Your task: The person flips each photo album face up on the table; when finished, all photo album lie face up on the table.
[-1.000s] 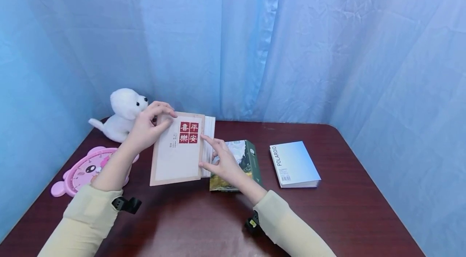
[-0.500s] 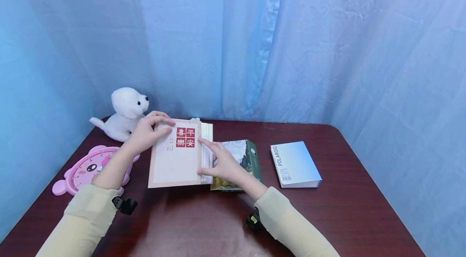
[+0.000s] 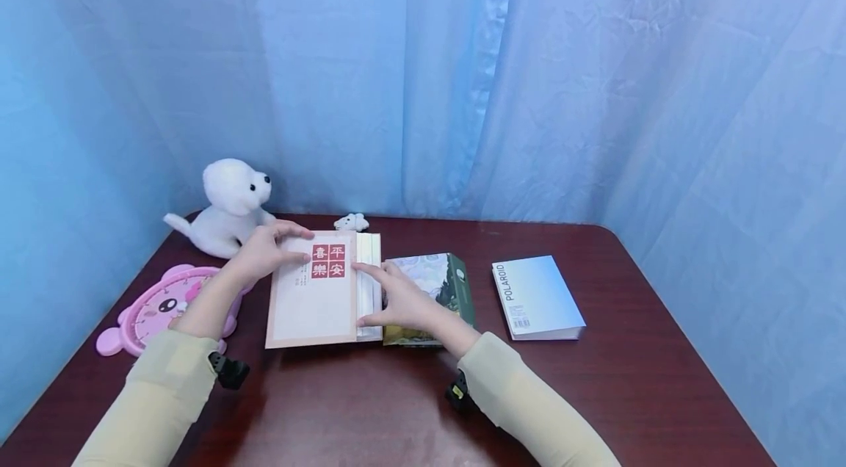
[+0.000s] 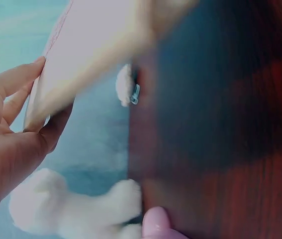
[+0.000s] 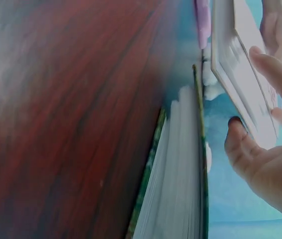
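A cream photo album (image 3: pixel 311 313) with red squares of Chinese characters on its cover is held tilted above the table, its white page edges showing on the right. My left hand (image 3: pixel 264 258) grips its left edge; in the left wrist view that hand (image 4: pixel 19 109) has its thumb and fingers on opposite faces. At the right side, my right hand (image 3: pixel 410 299) holds the album with thumb and fingers spread around the page edge. Beneath my right forearm lies a thick green book (image 3: pixel 423 272) with a painted landscape cover, its pages (image 5: pixel 175 179) visible in the right wrist view.
A white-and-blue POLAROID album (image 3: pixel 538 298) lies on the right of the dark red table (image 3: pixel 634 393). On the left are a white plush animal (image 3: pixel 231 188) and a pink bear-shaped dial (image 3: pixel 158 313). A small white toy (image 3: pixel 350 222) sits by the back edge; blue curtains surround the table.
Both hands have lowered the cream album and brought it slightly left. The small white toy behind it has come into view, and more of the green book's cover shows.
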A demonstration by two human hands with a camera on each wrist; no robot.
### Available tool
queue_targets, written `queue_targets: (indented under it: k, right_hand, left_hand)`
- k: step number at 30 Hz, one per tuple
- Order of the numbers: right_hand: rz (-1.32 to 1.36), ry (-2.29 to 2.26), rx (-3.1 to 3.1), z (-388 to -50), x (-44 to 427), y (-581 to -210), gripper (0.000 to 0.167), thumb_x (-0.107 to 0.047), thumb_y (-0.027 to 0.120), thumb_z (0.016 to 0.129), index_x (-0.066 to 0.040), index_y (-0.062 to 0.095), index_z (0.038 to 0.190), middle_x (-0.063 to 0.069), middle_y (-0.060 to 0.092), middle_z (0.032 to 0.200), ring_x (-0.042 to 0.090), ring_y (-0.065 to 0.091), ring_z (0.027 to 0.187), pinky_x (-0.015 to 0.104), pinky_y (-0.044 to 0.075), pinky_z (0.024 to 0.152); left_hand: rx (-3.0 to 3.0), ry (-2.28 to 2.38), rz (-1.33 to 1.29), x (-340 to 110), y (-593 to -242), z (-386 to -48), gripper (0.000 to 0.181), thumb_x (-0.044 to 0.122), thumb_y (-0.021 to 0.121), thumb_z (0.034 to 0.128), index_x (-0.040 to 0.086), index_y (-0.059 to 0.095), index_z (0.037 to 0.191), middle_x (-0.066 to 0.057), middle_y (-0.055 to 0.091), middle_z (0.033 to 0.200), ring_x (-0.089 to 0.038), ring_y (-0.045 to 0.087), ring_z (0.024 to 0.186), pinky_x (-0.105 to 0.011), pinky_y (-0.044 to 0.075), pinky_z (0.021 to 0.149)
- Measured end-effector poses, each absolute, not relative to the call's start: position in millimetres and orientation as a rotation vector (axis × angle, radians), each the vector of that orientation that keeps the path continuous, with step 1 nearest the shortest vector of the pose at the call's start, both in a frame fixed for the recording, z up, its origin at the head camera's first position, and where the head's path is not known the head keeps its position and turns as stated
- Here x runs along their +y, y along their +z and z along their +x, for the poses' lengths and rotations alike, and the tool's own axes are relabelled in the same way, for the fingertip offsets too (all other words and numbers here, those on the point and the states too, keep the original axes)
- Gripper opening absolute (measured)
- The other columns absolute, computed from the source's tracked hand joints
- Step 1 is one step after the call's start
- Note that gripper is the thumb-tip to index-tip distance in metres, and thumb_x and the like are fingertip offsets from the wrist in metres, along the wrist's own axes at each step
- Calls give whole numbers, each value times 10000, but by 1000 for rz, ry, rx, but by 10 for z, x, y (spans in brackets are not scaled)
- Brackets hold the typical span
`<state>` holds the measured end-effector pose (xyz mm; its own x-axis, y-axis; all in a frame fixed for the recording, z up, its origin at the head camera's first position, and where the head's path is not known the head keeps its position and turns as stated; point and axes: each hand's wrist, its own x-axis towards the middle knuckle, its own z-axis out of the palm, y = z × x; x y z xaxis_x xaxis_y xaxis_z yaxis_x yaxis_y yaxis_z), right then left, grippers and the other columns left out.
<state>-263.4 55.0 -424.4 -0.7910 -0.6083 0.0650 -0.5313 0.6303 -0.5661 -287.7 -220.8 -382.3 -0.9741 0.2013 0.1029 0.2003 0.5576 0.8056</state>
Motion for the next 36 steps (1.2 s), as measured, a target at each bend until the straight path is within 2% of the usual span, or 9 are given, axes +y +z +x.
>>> queue_targets:
  k: [3, 5, 7, 10, 17, 23, 27, 32, 36]
  right_hand:
    - [-998, -788, 2722, -2657, 564, -4254, 868, -401, 795, 741, -337, 320, 1465, 62, 449, 1278, 205, 482, 1085, 342, 450, 889]
    - [-1019, -707, 2737, -2665, 569, -4256, 843, -416, 785, 747, -340, 335, 1455, 54, 425, 1375, 225, 404, 1238, 431, 387, 1003]
    - [-1033, -629, 2751, -2672, 569, -4258, 830, -443, 777, 747, -344, 346, 1449, 53, 384, 1450, 265, 279, 1360, 537, 292, 1064]
    - [-1021, -557, 2759, -2680, 562, -4271, 828, -476, 771, 740, -367, 347, 1442, 41, 374, 1461, 291, 229, 1384, 580, 266, 1051]
    - [-988, -470, 2771, -2744, 581, -4337, 860, -509, 778, 714, -405, 326, 1439, 28, 330, 1479, 260, 180, 1405, 577, 241, 1052]
    - [-969, -388, 2777, -2783, 571, -4388, 883, -544, 783, 685, -427, 325, 1430, 30, 312, 1488, 258, 123, 1431, 649, 144, 1070]
    - [-946, -356, 2782, -2779, 555, -4407, 891, -559, 790, 665, -422, 341, 1422, 41, 304, 1492, 282, 106, 1439, 668, 128, 1067]
    - [-940, -290, 2793, -2761, 527, -4412, 899, -581, 785, 655, -407, 353, 1423, 49, 321, 1483, 319, 99, 1437, 685, 107, 1060]
    - [-931, -254, 2782, -2747, 514, -4429, 896, -606, 769, 657, -412, 353, 1426, 52, 333, 1482, 333, 94, 1437, 680, 65, 1070]
  left_hand:
    - [2696, 1472, 303, -2257, -3903, -2904, 425, 125, 752, 794, 34, 623, 1188, -172, 503, 1313, -290, 479, 1149, -237, 420, 872]
    - [2670, 1474, 290, -2289, -3969, -2939, 437, 135, 749, 797, 32, 613, 1200, -179, 512, 1298, -282, 496, 1120, -191, 435, 812]
    - [2651, 1477, 289, -2317, -4034, -2984, 445, 141, 750, 797, 27, 609, 1204, -190, 523, 1274, -279, 506, 1094, -189, 447, 787]
    - [2643, 1469, 294, -2342, -4122, -3049, 450, 147, 755, 795, 24, 611, 1204, -200, 535, 1249, -276, 518, 1066, -209, 464, 773]
    - [2647, 1430, 327, -2349, -4216, -3150, 439, 158, 746, 808, 41, 610, 1209, -202, 522, 1265, -287, 503, 1085, -262, 446, 828]
    - [2561, 1453, 325, -2357, -4315, -3195, 441, 133, 718, 835, 42, 571, 1240, -207, 550, 1187, -230, 563, 947, -268, 497, 756]
    - [2504, 1485, 332, -2369, -4398, -3221, 467, 113, 720, 832, 12, 544, 1253, -228, 555, 1161, -188, 589, 877, -267, 514, 725]
    - [2524, 1451, 338, -2380, -4456, -3256, 497, 108, 726, 826, -5, 532, 1269, -240, 553, 1184, -225, 579, 910, -252, 498, 737]
    - [2551, 1368, 329, -2370, -4478, -3273, 508, 122, 710, 843, 8, 521, 1301, -228, 541, 1239, -276, 556, 991, -300, 473, 805]
